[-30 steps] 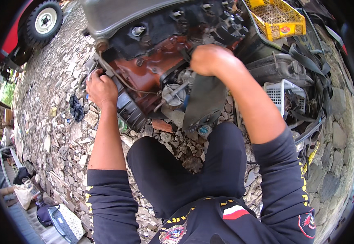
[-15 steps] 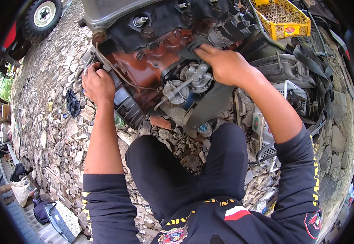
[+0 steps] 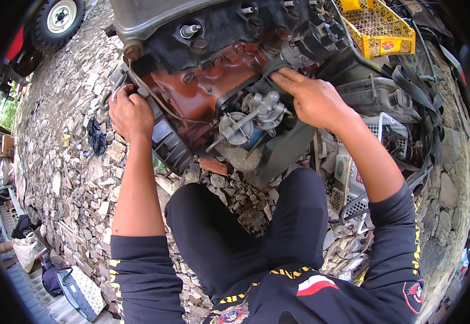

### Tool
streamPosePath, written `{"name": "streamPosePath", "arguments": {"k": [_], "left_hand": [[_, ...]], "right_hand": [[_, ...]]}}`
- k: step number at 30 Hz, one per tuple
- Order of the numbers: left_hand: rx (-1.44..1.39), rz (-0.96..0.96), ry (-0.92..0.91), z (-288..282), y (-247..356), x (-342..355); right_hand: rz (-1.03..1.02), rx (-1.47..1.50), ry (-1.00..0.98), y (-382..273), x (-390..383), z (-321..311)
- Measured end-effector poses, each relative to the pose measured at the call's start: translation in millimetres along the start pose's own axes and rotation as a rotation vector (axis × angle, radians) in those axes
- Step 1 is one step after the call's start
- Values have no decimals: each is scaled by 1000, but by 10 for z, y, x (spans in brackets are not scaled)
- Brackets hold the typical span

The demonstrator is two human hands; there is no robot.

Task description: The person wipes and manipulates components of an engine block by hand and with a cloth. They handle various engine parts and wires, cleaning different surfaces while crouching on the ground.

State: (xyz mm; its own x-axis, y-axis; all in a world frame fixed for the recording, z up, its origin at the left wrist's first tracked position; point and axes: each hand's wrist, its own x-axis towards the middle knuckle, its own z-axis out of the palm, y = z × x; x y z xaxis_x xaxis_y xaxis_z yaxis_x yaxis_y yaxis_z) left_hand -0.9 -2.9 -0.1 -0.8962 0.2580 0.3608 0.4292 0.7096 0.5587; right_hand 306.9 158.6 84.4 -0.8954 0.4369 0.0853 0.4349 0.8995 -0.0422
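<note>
Broken stones [image 3: 78, 189] surround a reddish-brown engine [image 3: 183, 92]. Against its side, the right hand [image 3: 319, 101], outstretched, presses a grey cloth [image 3: 276, 66]; the left hand [image 3: 131, 114] curls at the engine's end, its grip unclear. Yellow lettering [image 3: 417, 232] marks both dark sleeves [image 3: 144, 272], a red emblem [image 3: 388, 45] the yellow crate [image 3: 406, 45].

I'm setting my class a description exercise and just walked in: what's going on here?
A person's right hand holds a dark cloth at the side of a reddish-brown and black engine, its lower part hanging near a grey metal fitting. The left hand rests at the engine's left end. Stony ground lies below.
</note>
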Motion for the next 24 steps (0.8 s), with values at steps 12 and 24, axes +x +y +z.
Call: {"name": "streamPosePath", "arguments": {"k": [12, 24], "left_hand": [[-10, 6, 3, -22, 12, 17], [-2, 17, 10, 6, 29, -15]], "right_hand": [[-122, -131, -119, 85, 73, -66], [-101, -110, -190, -46, 487, -20]]}}
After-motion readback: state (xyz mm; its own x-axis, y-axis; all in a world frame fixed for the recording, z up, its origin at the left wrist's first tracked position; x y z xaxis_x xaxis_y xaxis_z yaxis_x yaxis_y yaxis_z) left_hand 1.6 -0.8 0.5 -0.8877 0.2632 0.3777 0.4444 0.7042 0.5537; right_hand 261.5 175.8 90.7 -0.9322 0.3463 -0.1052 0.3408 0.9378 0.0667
